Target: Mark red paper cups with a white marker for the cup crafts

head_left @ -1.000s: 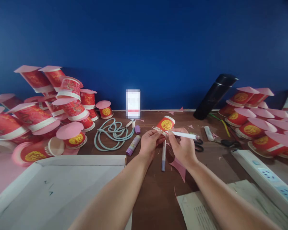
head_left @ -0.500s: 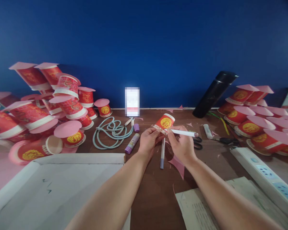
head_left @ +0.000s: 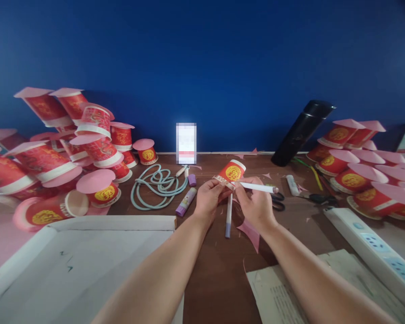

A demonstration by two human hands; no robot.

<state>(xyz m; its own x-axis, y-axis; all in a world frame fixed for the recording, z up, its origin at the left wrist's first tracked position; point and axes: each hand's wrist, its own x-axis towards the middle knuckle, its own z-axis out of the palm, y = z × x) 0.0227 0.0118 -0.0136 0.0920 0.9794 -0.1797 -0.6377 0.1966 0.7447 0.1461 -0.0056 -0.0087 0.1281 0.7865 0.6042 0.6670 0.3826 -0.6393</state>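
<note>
In the middle of the head view, my left hand (head_left: 209, 198) is closed on a red paper cup (head_left: 233, 171) with a round yellow emblem. The cup is tilted, its white-edged end pointing up and away. My right hand (head_left: 256, 202) grips a white marker pen (head_left: 258, 187), its tip end at the cup's lower patterned band; fingers partly hide the tip. Beneath the hands a second marker (head_left: 228, 220) with a greyish-purple end lies on the brown table (head_left: 216, 279). Pink paper scrap (head_left: 251, 234) lies below my right hand.
Red cups with pink paper discs (head_left: 96, 119) are piled at left, more (head_left: 353, 180) at right. A coiled cord (head_left: 138, 204), glue stick (head_left: 186, 202), lit phone (head_left: 186, 144), black flask (head_left: 300, 135), scissors (head_left: 319, 198), power strip (head_left: 361, 238) and white box lid (head_left: 111, 223) surround the hands.
The view has shifted slightly, moving the scene up and left early on. The hands keep hold of the cup and marker pen, with hardly any movement between them.
</note>
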